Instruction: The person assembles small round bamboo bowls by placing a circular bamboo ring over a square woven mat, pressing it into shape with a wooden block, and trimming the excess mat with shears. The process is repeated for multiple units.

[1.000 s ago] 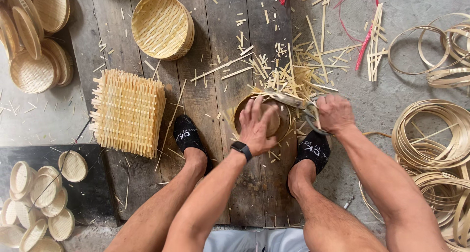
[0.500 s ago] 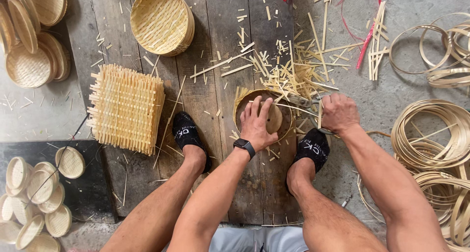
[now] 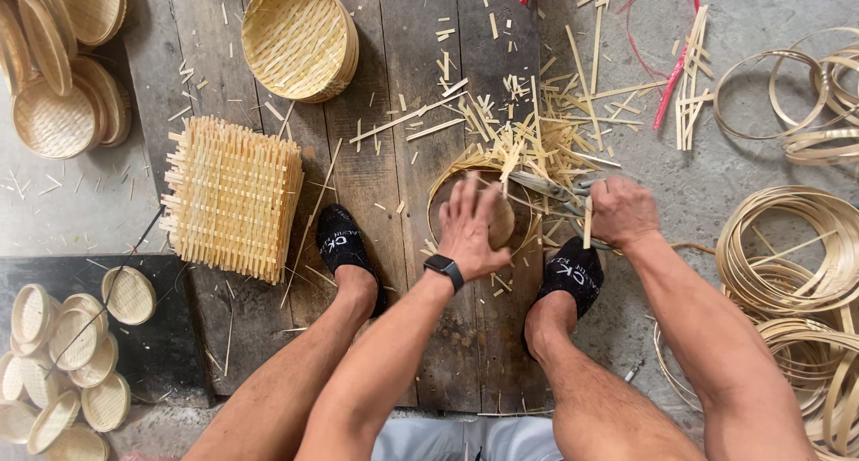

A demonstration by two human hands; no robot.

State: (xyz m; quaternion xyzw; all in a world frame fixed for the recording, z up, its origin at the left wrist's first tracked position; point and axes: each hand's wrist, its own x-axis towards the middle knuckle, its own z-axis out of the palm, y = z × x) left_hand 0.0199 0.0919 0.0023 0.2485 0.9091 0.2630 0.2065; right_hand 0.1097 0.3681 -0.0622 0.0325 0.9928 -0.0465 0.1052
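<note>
Shears (image 3: pixel 559 192) sit in the right hand (image 3: pixel 622 212), which is closed in a fist around the handles, blades pointing left toward the rim of a small round bamboo basket (image 3: pixel 474 212). That basket lies on the wooden planks (image 3: pixel 385 166) between the two black-socked feet (image 3: pixel 344 246), just beyond them. The left hand (image 3: pixel 470 228) is spread open, palm down, fingers splayed over the basket and pressing it flat rather than gripping it.

The main risk is to the fingers: the blades work along the far right edge of the rim, close to the spread fingertips, and a slip of the basket under the palm could bring a finger into the cut. Pressing from above with no closed grip means the round piece may spin or slide on the planks, which are littered with loose bamboo offcuts (image 3: pixel 537 130). A cut taken too deep would nick the rim hoop or the weave instead of only the protruding strip ends. Sharp splinters lie right by the socks, so a shifting foot could catch one.

Left of the legs is a stack of square woven mats (image 3: pixel 233 197); farther off stands a stack of finished round trays (image 3: pixel 300 36). Coiled bamboo hoops (image 3: pixel 792 246) lie to the right, well apart.
</note>
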